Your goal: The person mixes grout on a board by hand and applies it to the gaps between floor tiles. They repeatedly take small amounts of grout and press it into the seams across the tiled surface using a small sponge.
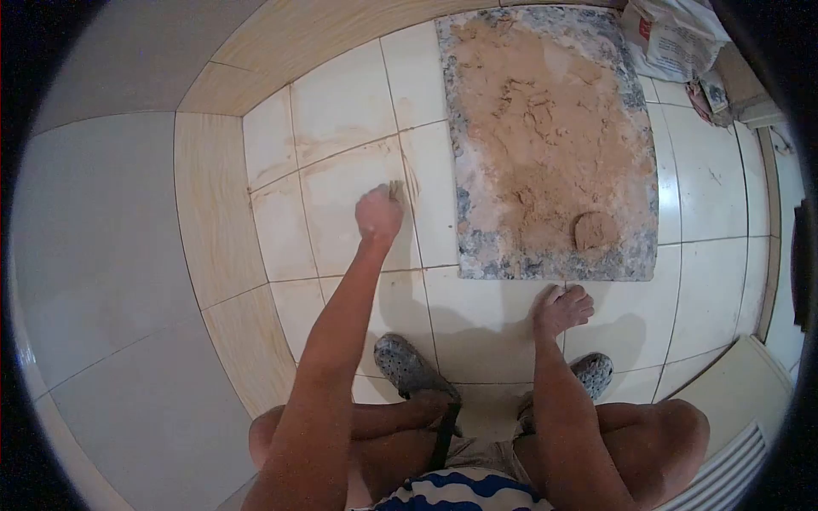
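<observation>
My left hand (pixel 379 213) is closed in a fist over the white floor tiles, left of the board. A small thin object (pixel 394 189) shows at its knuckles, too small to name. Brownish smears (pixel 341 146) mark the tiles around that hand. My right hand (pixel 566 310) is just below the board's near edge, fingers curled, with nothing visible in them. The stained board (pixel 473 266) carries a spread layer of brown clay-like material (pixel 545 128). A round lump (pixel 595 230) of the same material lies near its lower right corner.
A white plastic bag (pixel 677 43) lies beyond the board's upper right corner. Grey clogs (pixel 405 364) are on my feet, below my hands. Wood-patterned tile edging (pixel 213 187) borders the floor at left. A ridged pale panel (pixel 733 460) stands at lower right.
</observation>
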A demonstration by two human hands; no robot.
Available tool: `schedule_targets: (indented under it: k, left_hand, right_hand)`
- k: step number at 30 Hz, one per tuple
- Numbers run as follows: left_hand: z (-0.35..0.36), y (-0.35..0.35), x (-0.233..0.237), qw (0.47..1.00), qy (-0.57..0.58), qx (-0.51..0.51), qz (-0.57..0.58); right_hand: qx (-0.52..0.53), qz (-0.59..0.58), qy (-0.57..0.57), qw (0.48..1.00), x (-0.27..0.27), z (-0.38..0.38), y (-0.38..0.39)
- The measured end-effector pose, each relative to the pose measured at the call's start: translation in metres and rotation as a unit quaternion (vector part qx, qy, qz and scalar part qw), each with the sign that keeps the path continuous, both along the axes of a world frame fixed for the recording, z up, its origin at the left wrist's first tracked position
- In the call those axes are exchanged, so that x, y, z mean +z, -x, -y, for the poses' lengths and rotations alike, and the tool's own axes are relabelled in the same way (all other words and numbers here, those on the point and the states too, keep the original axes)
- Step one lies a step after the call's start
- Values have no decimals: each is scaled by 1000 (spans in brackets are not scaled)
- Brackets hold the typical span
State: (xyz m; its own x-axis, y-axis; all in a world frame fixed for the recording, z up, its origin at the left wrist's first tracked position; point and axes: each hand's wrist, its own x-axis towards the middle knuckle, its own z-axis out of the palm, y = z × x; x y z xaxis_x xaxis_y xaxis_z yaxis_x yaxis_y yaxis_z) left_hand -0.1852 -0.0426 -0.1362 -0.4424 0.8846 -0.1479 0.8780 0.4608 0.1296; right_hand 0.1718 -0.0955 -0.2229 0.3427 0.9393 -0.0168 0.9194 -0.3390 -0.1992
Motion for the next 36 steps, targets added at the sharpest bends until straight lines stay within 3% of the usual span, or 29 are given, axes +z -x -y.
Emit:
schedule_targets:
  k: [1,3,6,7,9,11,14,18,20,23,24,25,26,28,32,34,36]
  left_hand:
    - [-5,-4,-8,999,5,41,-25]
    - [-5,-27,-26,998,31,25,-44]
    - [7,-53,-8,998,68,14,-11]
    - [6,-40,-4,998,63,14,-15]
    - [3,4,10,995,45,-24,86]
    - [-19,40,18,999,44,19,4]
    - [-7,67,-40,999,0,-35,-16]
    - [28,-10,6,992,45,-105,-44]
    - [45,-10,25,977,98,-176,72]
    - [34,29,19,978,86,-134,135]
    - [24,48,5,986,23,-157,43]
    - [-2,40,17,991,-77,-79,73]
    - [-40,17,51,997,25,14,70]
    - [-82,-4,34,967,-193,-58,158]
    - [-176,-61,17,932,-298,-187,83]
    - [-194,-85,-3,975,-131,-166,64]
    - [-179,-109,-15,976,-131,-173,31]
  right_hand:
    - [-1,-1,2,1000,0,3,-1]
    - [3,1,8,1000,3,3,0]
    - [5,4,13,1000,1,5,-1]
    - [6,12,14,1000,-1,3,-1]
    - [1,-4,28,1000,-4,2,-2]
    - [-3,-12,49,999,-4,4,-5]
    - [-4,-13,29,1000,-2,5,-1]
    - [3,-3,31,1000,-5,5,-6]
    - [5,-13,18,1000,-6,5,-4]
    - [16,-5,28,999,-4,8,-4]
    - [12,-15,30,999,2,6,-3]
    - [6,-24,30,999,4,4,-2]
    - [0,-17,27,999,3,4,-2]
    - [9,-26,-12,1000,-2,4,-4]
    - [8,-22,-3,1000,0,3,-2]
    - [14,-38,-8,999,0,5,-4]
    - [19,-24,-23,999,1,1,-3]
